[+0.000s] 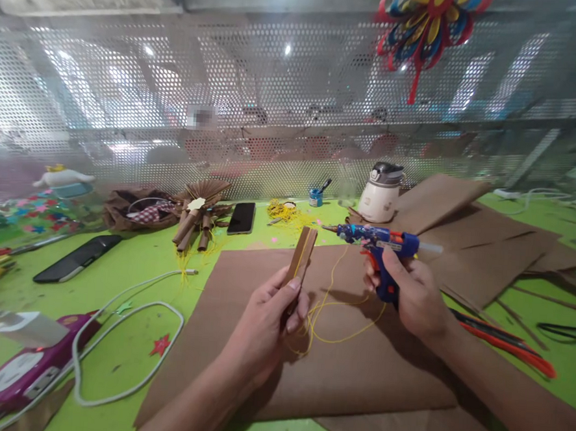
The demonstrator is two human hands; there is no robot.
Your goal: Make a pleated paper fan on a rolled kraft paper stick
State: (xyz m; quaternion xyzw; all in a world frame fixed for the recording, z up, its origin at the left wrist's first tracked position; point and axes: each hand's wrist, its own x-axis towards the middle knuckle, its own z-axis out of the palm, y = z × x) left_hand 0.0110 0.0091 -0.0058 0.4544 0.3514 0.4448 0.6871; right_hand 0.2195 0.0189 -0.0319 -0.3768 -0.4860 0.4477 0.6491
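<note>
— Where is the strip [304, 249]?
— Above the sheet [356, 382]; the left hand [276, 299] is closed around it.
— And the right hand [420, 295]?
— It grips a glue gun [381, 239], above the sheet's right part. Yellow string [343, 342] makes loops over the sheet, between the hands.

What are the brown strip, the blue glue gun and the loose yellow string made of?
Brown strip: probably matte paper or card, with plain brown faces and straight edges.
Blue glue gun: likely hard plastic, smooth-looking, judging by its moulded body.
Yellow string: thin and loosely looped, perhaps fibre twine, though its finish is unclear.
</note>
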